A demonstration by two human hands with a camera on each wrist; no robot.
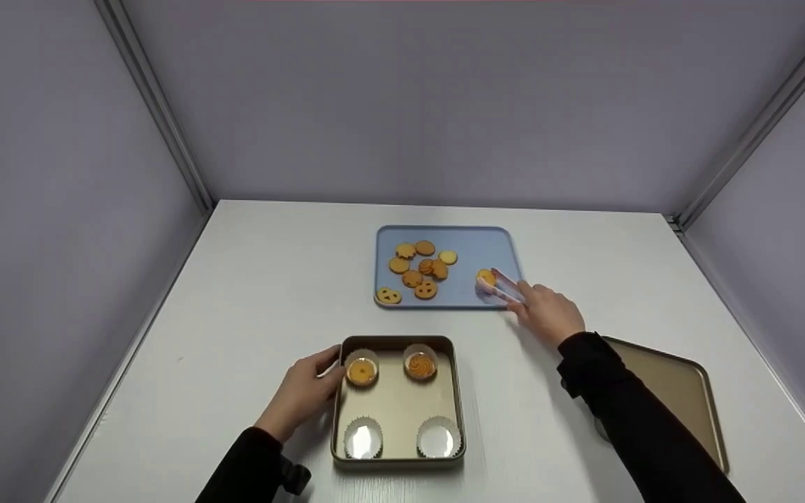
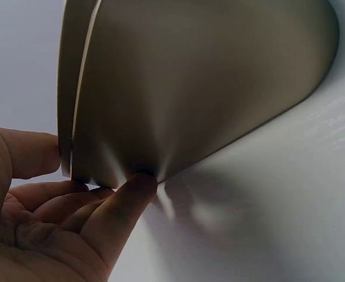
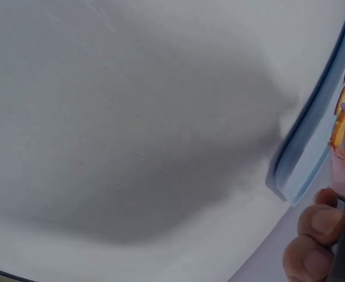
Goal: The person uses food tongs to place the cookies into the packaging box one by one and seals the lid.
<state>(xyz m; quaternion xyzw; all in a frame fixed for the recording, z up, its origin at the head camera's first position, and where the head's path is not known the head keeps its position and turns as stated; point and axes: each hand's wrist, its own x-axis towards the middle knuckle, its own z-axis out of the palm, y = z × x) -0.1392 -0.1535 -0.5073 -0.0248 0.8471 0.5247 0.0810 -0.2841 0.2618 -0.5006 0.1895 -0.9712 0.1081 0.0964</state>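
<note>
My left hand (image 1: 308, 385) holds the left side of a gold rectangular tin (image 1: 392, 402); in the left wrist view its fingers rest on the tin's outer wall (image 2: 178, 82) and rim. Inside stand fluted cups: one at the far left with a round yellow cookie (image 1: 362, 372), one at the far right with a swirled cookie (image 1: 421, 365). Two nearer cups (image 1: 437, 438) show only shiny bottoms. My right hand (image 1: 548, 313) pinches clear pinkish tongs (image 1: 507, 285) over a blue tray (image 1: 469, 244). The tongs' tips are at a yellow cookie (image 1: 486, 276); whether it is lifted, I cannot tell.
Several cookies (image 1: 425, 289) of varied shapes lie on the left part of the blue tray. A gold lid-like tray (image 1: 682, 391) lies at the right, partly under my right sleeve. White table (image 1: 249, 293) surrounds everything, with grey panels (image 1: 402, 105) behind and at both sides.
</note>
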